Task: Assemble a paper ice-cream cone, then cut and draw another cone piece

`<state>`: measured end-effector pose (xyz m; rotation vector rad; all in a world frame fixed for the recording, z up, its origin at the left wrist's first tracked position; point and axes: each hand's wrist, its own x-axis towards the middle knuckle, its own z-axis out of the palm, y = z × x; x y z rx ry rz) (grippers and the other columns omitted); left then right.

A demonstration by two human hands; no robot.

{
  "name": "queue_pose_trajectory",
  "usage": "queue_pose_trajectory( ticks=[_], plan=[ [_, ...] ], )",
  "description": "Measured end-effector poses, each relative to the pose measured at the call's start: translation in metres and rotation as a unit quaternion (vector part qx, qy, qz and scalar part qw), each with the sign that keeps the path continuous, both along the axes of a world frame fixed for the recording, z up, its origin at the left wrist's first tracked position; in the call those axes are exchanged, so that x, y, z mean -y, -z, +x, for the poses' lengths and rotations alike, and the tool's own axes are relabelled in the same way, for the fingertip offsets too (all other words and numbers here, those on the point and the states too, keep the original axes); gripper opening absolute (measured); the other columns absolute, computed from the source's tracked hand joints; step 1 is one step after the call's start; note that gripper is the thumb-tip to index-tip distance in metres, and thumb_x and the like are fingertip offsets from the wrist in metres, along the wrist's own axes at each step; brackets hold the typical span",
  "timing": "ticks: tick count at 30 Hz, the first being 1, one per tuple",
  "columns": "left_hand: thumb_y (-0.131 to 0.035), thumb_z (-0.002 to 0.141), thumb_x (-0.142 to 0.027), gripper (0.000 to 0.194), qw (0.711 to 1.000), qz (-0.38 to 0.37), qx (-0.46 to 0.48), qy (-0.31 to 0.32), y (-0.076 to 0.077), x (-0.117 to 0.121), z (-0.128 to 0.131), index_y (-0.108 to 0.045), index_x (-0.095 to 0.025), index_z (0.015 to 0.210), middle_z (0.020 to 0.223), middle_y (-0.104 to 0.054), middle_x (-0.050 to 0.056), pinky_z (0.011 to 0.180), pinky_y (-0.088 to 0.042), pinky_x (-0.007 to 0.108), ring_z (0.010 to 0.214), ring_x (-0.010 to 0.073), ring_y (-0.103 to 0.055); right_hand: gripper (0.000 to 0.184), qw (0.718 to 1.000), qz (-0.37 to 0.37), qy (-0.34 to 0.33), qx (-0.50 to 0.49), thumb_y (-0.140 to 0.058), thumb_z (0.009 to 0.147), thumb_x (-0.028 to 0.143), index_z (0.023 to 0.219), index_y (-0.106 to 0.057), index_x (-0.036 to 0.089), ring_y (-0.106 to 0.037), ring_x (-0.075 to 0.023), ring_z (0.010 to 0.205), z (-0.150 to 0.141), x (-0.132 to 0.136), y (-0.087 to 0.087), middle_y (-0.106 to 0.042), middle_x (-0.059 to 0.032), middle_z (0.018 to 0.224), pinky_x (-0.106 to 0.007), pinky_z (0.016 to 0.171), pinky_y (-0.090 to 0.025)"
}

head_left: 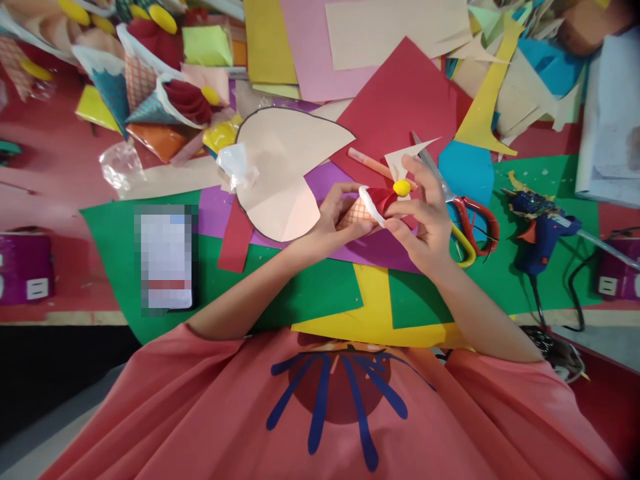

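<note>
Held above a purple sheet [383, 254] on the worktop [50, 157], a checked cone [357, 213] sits gripped in the left hand [330, 220] — seemingly to steady it — while the right hand [428, 230] pinches its white rim [368, 204] beside the red filling [379, 197], though exact contact is unclear.

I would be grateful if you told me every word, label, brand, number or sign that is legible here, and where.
None can be read.
Phone: screen pixelated, unreadable.
Left purple object: white marks, too blurred to read.
Right purple object: white marks, likewise blurred.
White sheet, upper right: faint marks, too blurred.
Paper cone: checks, no visible lettering.
</note>
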<state>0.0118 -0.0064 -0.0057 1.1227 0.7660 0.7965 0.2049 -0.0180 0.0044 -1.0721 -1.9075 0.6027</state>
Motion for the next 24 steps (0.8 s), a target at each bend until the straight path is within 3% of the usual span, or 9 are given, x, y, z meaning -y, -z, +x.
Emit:
queue_pose_trajectory(
  ticks=[5, 9, 16, 24],
  plan=[
    [-0.065, 0.085, -0.038, 0.048, 0.998, 0.061, 0.004, 0.006, 0.0017, -0.0005, -0.0014, -0.038, -0.023, 0.122, 0.106, -0.06, 0.004, 0.08, -0.048, 0.026, 0.093, 0.0135, -0.06, 0.012, 1.0, -0.008, -0.004, -0.021, -0.054, 0.089, 0.037, 0.089, -0.063, 0.029, -0.037, -0.0258, 0.142, -0.0021, 0.0008, 0.0011, -0.047, 0.0024, 0.145, -0.051, 0.117, -0.034],
    [-0.066, 0.084, -0.037, 0.05, 0.994, 0.106, -0.005, 0.005, 0.003, -0.0013, -0.0012, -0.039, -0.023, 0.123, 0.114, -0.057, 0.005, 0.084, -0.048, 0.028, 0.101, 0.0155, -0.058, 0.016, 0.998, -0.036, -0.013, -0.052, -0.051, 0.09, 0.041, 0.084, -0.06, 0.029, -0.035, -0.0258, 0.143, -0.0049, 0.0014, 0.0024, -0.047, 0.0044, 0.144, -0.053, 0.119, -0.029],
    [-0.069, 0.08, -0.038, 0.053, 0.997, 0.079, -0.023, -0.004, -0.0029, 0.0014, 0.0004, -0.041, -0.024, 0.122, 0.119, -0.055, 0.006, 0.091, -0.049, 0.032, 0.109, 0.0198, -0.057, 0.023, 0.992, -0.115, -0.017, -0.053, -0.052, 0.089, 0.046, 0.076, -0.057, 0.028, -0.034, -0.0272, 0.143, -0.0048, 0.0024, 0.0004, -0.051, 0.0054, 0.139, -0.06, 0.117, -0.029],
    [-0.071, 0.078, -0.036, 0.053, 0.998, 0.056, -0.018, 0.002, -0.0028, 0.0013, 0.0007, -0.041, -0.024, 0.121, 0.117, -0.055, 0.006, 0.077, -0.052, 0.027, 0.096, 0.0162, -0.06, 0.017, 0.987, -0.117, -0.027, -0.103, -0.058, 0.087, 0.037, 0.073, -0.058, 0.028, -0.04, -0.0247, 0.14, -0.0046, 0.0005, 0.002, -0.055, 0.0036, 0.134, -0.053, 0.117, -0.034]
  ],
)
